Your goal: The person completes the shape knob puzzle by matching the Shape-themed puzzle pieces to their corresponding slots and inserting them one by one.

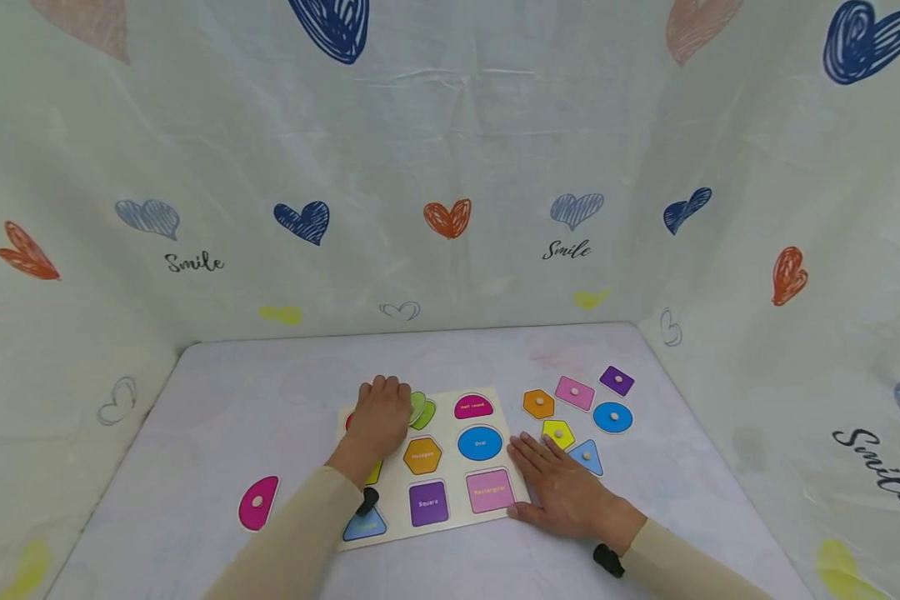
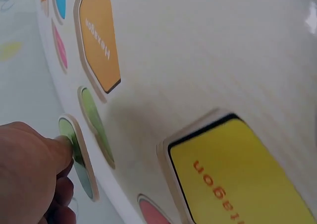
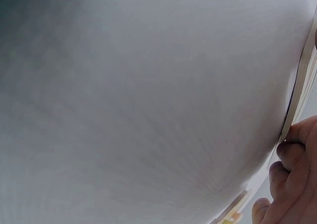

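A cream shape-puzzle board (image 1: pixel 452 473) lies on the table, with coloured, labelled recesses such as the hexagon (image 1: pixel 422 456), oval (image 1: pixel 480 443) and square (image 1: pixel 428 503). My left hand (image 1: pixel 381 415) pinches a green puzzle piece (image 2: pixel 79 159) by thumb and fingers. In the left wrist view the piece is tilted on edge beside the green recess (image 2: pixel 96 125). The head view has it overlapping that recess at the board's far side. My right hand (image 1: pixel 558 487) lies with extended fingers against the board's right edge, its fingertips close to the yellow pentagon piece (image 1: pixel 558 433) and blue triangle piece (image 1: pixel 587 457).
Right of the board lie more knobbed pieces: an orange hexagon (image 1: pixel 538 404), a pink rectangle (image 1: pixel 574 393), a purple square (image 1: pixel 617 381) and a blue oval (image 1: pixel 612 417). A magenta half-round piece (image 1: pixel 258 502) is at the left. Heart-printed cloth (image 1: pixel 390 167) surrounds the table.
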Demonstrator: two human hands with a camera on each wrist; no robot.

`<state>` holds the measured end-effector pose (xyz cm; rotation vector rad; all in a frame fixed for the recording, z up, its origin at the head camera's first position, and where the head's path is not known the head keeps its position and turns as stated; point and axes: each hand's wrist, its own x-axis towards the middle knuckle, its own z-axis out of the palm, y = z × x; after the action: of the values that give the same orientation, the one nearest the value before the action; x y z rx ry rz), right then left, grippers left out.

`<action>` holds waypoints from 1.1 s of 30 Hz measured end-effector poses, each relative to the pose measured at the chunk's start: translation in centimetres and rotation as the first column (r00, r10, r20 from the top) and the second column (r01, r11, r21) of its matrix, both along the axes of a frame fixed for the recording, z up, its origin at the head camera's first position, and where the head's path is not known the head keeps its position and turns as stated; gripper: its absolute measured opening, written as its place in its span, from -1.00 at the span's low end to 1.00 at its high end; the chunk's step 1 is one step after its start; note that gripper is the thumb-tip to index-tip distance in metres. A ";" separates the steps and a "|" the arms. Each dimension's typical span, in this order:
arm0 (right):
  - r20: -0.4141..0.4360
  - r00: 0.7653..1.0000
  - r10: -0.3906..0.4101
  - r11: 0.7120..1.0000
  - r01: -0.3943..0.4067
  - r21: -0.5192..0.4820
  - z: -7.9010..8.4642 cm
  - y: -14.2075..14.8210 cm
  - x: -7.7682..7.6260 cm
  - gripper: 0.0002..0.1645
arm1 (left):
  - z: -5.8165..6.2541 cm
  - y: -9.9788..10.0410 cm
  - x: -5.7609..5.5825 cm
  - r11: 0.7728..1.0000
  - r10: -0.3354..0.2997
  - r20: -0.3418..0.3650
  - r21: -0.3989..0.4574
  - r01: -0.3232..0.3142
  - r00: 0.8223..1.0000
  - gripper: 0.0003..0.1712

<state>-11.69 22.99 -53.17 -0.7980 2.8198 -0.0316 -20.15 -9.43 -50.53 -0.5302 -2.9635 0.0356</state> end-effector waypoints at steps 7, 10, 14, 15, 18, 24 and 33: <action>0.003 1.000 0.005 1.000 -0.005 0.004 0.2 -0.1 0.0 0.18 | -0.9 0.8 -0.3 0.998 0.004 0.041 -0.056 -0.001 0.999 -0.71; 0.005 1.000 0.008 1.000 -0.008 0.005 0.2 -0.1 0.0 0.18 | -1.1 1.0 -0.4 0.997 0.010 0.043 -0.074 -0.007 0.999 -0.66; 0.009 1.000 0.008 1.000 -0.008 0.001 0.2 -0.2 0.0 0.17 | -1.1 1.2 -0.3 0.996 0.016 0.050 -0.089 -0.011 0.999 -0.62; 0.010 1.000 0.007 1.000 -0.007 0.000 0.2 -0.2 0.1 0.17 | -1.1 1.2 -0.3 0.996 0.015 0.052 -0.092 -0.011 0.999 -0.62; 0.013 1.000 0.005 1.000 -0.005 -0.004 0.3 -0.2 0.1 0.17 | -0.8 1.3 -0.1 0.996 0.014 0.054 -0.085 -0.009 0.998 -0.63; 0.018 1.000 0.003 1.000 -0.003 -0.015 0.3 -0.2 0.1 0.17 | -0.5 1.5 0.0 0.997 0.013 0.070 -0.079 -0.008 0.997 -0.62; 0.010 1.000 0.008 1.000 -0.008 -0.008 0.0 -0.1 0.0 0.17 | -0.8 1.6 -0.1 0.996 0.022 0.095 -0.092 -0.013 0.995 -0.56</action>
<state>-11.65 22.90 -53.14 -0.8090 2.8082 -0.0452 -20.27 -7.78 -51.33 -0.5318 -3.0723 0.1524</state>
